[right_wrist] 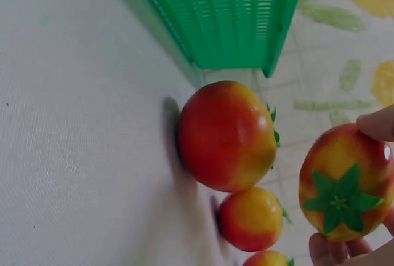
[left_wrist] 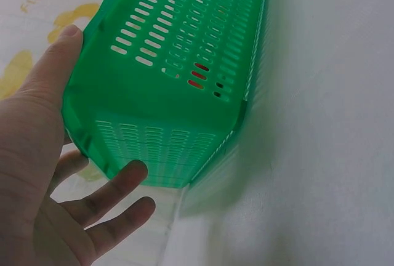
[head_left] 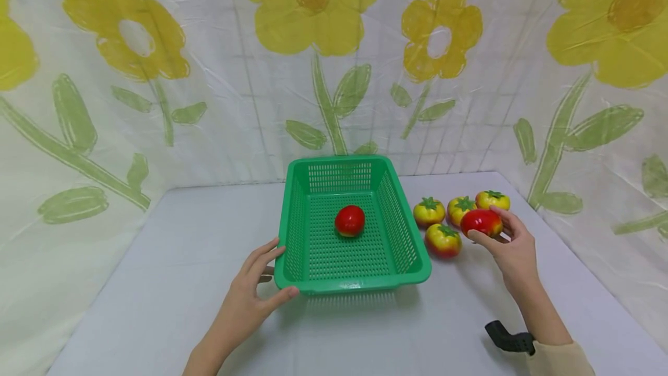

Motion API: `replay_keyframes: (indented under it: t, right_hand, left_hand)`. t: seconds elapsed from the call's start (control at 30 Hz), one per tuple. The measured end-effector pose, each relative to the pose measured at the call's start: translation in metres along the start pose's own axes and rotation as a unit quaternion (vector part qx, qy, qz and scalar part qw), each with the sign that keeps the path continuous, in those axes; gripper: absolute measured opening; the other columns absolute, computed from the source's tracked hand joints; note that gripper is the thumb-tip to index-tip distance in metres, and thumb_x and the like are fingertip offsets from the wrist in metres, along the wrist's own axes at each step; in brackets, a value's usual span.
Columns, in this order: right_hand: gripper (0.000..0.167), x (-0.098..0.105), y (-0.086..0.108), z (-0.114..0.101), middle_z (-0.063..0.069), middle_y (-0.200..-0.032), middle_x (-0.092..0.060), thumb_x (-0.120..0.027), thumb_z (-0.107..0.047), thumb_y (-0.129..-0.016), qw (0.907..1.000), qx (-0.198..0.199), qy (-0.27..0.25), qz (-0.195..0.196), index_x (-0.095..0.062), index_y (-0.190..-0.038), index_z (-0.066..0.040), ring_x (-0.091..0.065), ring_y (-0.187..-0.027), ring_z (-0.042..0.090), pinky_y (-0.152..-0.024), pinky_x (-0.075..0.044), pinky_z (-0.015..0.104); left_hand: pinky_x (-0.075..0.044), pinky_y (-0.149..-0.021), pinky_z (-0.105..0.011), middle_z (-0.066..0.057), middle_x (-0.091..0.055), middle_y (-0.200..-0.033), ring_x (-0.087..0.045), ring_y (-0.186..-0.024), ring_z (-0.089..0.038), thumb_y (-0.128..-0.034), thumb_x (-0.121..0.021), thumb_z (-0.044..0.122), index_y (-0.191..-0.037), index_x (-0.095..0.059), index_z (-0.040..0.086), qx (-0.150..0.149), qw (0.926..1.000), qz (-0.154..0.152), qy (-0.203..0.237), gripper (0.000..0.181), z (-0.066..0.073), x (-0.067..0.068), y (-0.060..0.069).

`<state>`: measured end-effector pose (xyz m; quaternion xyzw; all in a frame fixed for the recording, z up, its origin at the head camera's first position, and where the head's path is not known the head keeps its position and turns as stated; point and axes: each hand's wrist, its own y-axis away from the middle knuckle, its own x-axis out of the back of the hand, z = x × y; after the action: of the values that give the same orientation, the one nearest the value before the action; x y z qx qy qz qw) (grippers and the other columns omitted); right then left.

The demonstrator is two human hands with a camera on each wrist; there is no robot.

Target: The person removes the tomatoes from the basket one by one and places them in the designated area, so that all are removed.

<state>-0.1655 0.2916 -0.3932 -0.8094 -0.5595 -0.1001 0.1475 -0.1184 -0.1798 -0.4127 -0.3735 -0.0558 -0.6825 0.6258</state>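
Observation:
A green plastic basket (head_left: 352, 286) stands in the middle of the table with one red tomato (head_left: 350, 221) inside, its leafy top out of sight. My left hand (head_left: 250, 292) grips the basket's near left corner, thumb on the front rim and fingers on the left rim; in the left wrist view two fingers (left_wrist: 117, 192) stick out away from the wall. To the right of the basket, my right hand (head_left: 514, 248) holds a red-and-yellow tomato (right_wrist: 338, 183) between thumb and fingers. Its green star-shaped leaves face the right wrist camera.
Several yellow-and-red tomatoes with green tops, such as the nearest tomato (head_left: 443, 241), sit on the white table (head_left: 172, 260) right of the basket. A black wrist strap piece (head_left: 508, 338) shows by the right sleeve. Behind hangs a flower-printed curtain (head_left: 209, 132).

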Motion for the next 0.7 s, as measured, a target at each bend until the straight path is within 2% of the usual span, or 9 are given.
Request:
replay_keyframes:
  t: [0.33,0.7]
  right_hand:
    - [0.075,0.0004,-0.0018,0.0034,0.016,-0.147,-0.033,-0.076,-0.033,-0.087,0.9995,-0.012,-0.028,0.000,-0.039,-0.151,-0.017,-0.035,-0.125,0.028,-0.079,-0.050,0.011]
    - [0.079,0.0006,-0.0024,0.0026,0.016,-0.148,-0.032,-0.077,-0.036,-0.086,0.9993,-0.031,-0.019,0.003,-0.037,-0.152,-0.016,-0.033,-0.126,0.031,-0.077,-0.050,0.010]
  left_hand:
    - [-0.055,-0.087,-0.040,0.007,-0.035,-0.153,-0.061,-0.102,-0.014,-0.0826,-0.081,0.035,-0.144,-0.049,0.014,-0.014,0.9999,0.001,0.001,0.072,0.0002,0.0001,0.0003]
    - [-0.055,-0.086,-0.039,0.006,-0.034,-0.153,-0.061,-0.102,-0.015,-0.0828,-0.081,0.034,-0.144,-0.048,0.013,-0.015,0.9999,0.000,-0.002,0.073,-0.0004,-0.0004,0.0001]
